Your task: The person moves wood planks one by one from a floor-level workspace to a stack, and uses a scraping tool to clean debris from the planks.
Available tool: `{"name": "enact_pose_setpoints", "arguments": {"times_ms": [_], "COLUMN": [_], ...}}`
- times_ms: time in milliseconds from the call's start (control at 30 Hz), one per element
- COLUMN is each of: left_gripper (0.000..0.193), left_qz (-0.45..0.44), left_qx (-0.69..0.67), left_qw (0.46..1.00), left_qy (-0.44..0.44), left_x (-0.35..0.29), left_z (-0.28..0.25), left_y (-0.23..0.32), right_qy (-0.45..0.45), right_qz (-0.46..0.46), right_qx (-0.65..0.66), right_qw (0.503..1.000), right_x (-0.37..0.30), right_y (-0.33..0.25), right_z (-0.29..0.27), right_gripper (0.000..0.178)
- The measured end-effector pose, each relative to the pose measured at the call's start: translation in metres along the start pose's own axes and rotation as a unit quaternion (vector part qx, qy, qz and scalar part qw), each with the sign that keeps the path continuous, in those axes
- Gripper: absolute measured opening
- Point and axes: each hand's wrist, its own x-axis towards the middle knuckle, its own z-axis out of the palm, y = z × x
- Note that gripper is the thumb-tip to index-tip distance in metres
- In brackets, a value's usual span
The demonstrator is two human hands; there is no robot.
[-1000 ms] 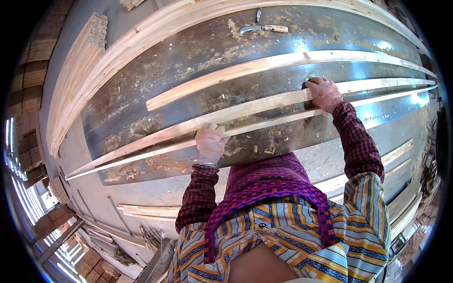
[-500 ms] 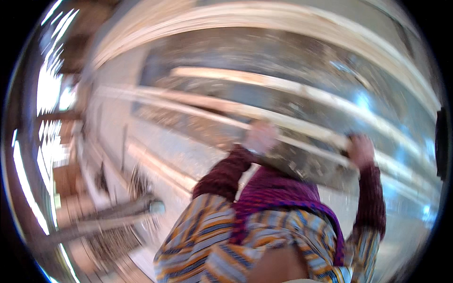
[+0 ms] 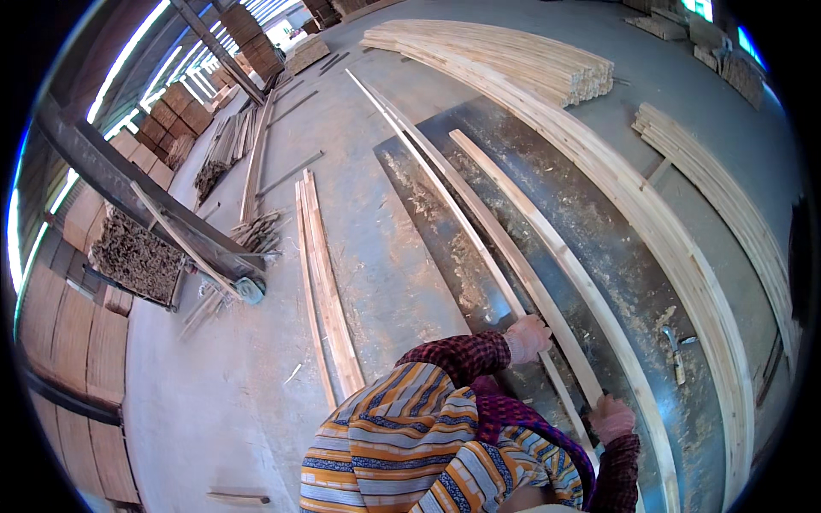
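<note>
Two long, narrow wooden strips lie side by side across a dark, dust-strewn board. My left hand (image 3: 528, 338) is closed around the thinner strip (image 3: 453, 202) near its close end. To the right, my right hand (image 3: 611, 419) grips the near end of the wider strip (image 3: 532, 280). Something dark shows beside the right fingers, too small to make out. A third wooden strip (image 3: 599, 301) rests just beyond, untouched. Further right, a hammer-like tool (image 3: 677, 363) lies on the dark board (image 3: 590, 205).
A long bundle of strips (image 3: 637, 201) curves along the right, with another stack (image 3: 727, 179) behind it. Loose strips (image 3: 321, 274) lie on the floor to the left. A slanting beam (image 3: 145, 192), a bin of offcuts (image 3: 132, 256) and stacked timber (image 3: 73, 333) stand further left.
My view has turned, so the strips now run away from me rather than across, and the blur is gone. Both hands stay at the strips.
</note>
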Motion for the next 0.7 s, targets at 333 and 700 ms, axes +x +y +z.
{"name": "enact_pose_setpoints", "arguments": {"times_ms": [333, 700], "left_gripper": [0.036, 0.087], "left_qz": [0.027, 0.039], "left_qx": [-0.002, -0.010], "left_qw": [0.999, 0.979], "left_qy": [0.030, 0.199], "left_x": [-0.010, -0.006], "left_z": [0.007, -0.015], "left_y": [-0.019, -0.025], "right_qy": [0.009, 0.011], "right_qz": [-0.002, 0.152], "right_qx": [0.065, 0.265], "right_qw": [0.998, 0.952], "right_x": [-0.034, -0.141], "right_y": [0.016, 0.072], "right_z": [0.030, 0.053], "right_gripper": [0.031, 0.027]}}
